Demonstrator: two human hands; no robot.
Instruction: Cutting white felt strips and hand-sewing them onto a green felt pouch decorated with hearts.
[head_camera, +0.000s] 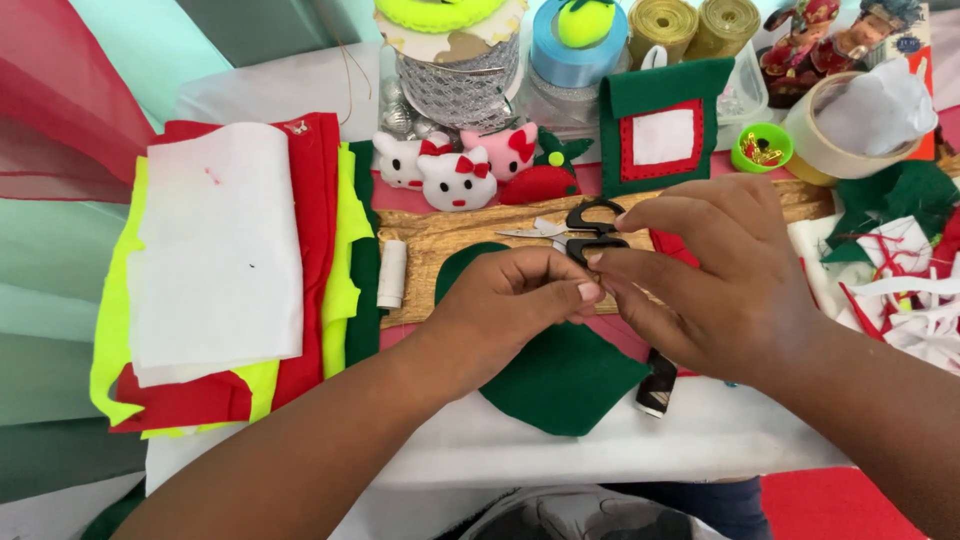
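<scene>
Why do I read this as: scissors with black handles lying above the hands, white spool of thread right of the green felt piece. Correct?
Not quite. The head view shows the white spool of thread left of the green felt piece, beside the stacked felt sheets. The rest holds: the scissors with black handles lie just above the left hand and right hand.

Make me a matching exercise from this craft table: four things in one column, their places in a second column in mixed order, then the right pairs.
Things:
1. scissors
2. white thread spool
3. green felt piece
4. stack of felt sheets

Places:
A. at the left end of the table
B. under the two hands, near the table's front edge
C. just beyond the fingertips
D. between the felt sheets and the gold cloth

Pairs: 1-C, 2-D, 3-B, 4-A
</scene>
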